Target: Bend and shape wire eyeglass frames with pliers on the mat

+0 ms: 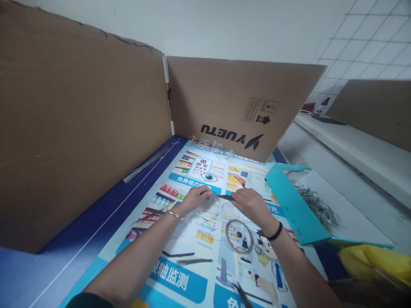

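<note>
My left hand (196,197) and my right hand (252,204) are both closed in a pinch over a printed poster (180,273) that covers the table. Between them runs a thin dark strip (226,197), gripped at each end, which looks like a spectacle temple arm. Under the hands lies a wire spectacle frame with round rims (230,211), faint against the print. A bracelet circles my left wrist and a dark band my right wrist.
Tall cardboard panels (80,128) wall the left and back. Small clear parts (208,143) are heaped at the back panel's foot. A teal box (295,209) with metal parts (317,207) stands on the right, yellow cloth (372,259) beside it. Loose dark arms (194,260) lie nearer me.
</note>
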### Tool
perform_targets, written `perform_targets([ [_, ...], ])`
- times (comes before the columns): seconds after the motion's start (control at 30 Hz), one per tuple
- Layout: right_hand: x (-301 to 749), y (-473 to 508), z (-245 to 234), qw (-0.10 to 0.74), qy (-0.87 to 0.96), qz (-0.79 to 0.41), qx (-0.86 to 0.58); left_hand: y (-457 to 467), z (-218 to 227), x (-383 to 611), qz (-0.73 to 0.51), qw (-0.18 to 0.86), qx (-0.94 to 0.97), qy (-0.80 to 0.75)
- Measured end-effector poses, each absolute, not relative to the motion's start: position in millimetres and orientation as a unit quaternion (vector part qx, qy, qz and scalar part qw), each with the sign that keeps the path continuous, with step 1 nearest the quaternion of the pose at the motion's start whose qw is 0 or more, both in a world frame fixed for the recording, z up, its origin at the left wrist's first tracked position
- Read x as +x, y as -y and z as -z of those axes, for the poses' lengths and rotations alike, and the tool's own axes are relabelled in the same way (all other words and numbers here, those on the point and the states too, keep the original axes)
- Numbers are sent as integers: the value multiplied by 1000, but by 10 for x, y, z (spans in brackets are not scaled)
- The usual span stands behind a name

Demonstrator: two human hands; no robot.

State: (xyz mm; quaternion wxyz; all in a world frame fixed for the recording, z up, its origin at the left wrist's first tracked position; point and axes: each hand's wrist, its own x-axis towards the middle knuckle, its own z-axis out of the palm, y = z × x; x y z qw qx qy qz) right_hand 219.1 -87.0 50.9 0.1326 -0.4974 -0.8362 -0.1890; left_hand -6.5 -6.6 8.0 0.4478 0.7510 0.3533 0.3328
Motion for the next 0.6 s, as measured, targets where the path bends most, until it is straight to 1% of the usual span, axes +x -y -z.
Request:
perform_targets([
  [0.17,2228,886,-555,134,838,193,-493,59,-71,-75,-335,436,740,-388],
  [0.37,2172,914,-602,71,864,168,-469,37,-45,-76,-348,421,741,-392],
  [0.6,2092,927,-609,73,872,160,-456,33,-8,-58,-331,409,755,-391],
])
